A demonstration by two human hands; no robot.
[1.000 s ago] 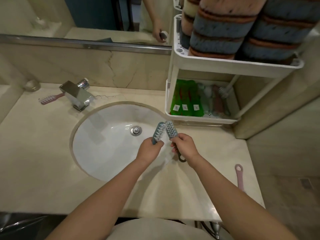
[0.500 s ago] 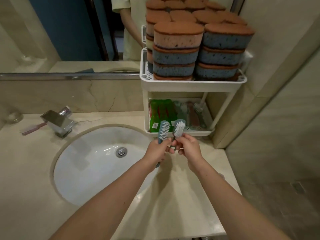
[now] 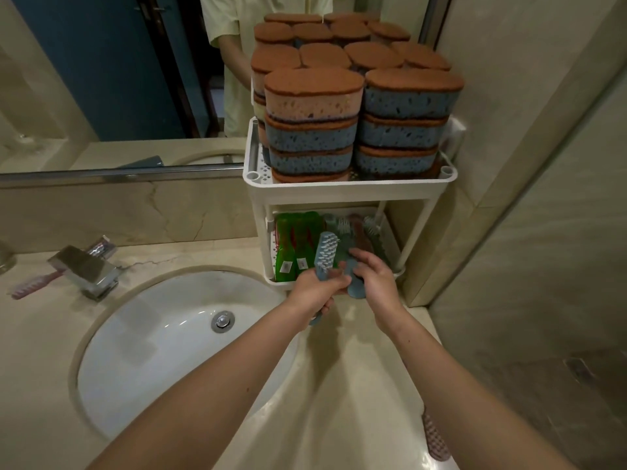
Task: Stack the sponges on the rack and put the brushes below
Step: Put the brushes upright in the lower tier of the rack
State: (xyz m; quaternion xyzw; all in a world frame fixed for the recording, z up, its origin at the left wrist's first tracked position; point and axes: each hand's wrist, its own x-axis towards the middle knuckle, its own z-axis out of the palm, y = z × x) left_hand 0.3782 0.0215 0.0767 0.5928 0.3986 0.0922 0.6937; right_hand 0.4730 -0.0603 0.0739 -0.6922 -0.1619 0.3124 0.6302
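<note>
A white two-tier rack (image 3: 349, 188) stands on the counter by the mirror. Its top shelf carries stacks of brown-topped blue sponges (image 3: 400, 130). The lower shelf holds green packets (image 3: 291, 242) and several brushes (image 3: 368, 239). My left hand (image 3: 314, 288) grips a blue-grey brush (image 3: 325, 251) upright by its handle, bristles up, at the lower shelf's front edge. My right hand (image 3: 373, 276) holds a second blue-grey brush (image 3: 355, 286), laid flat with its head pointing into the lower shelf.
A white sink basin (image 3: 163, 351) with a chrome tap (image 3: 84, 269) lies left of the rack. One pink brush (image 3: 32, 284) lies behind the tap, another pink brush (image 3: 436, 439) near the counter's front right edge. A wall corner flanks the rack's right side.
Both hands moved forward from over the sink to the rack's lower shelf. The right hand's brush went from upright to lying flat, pointing into the shelf.
</note>
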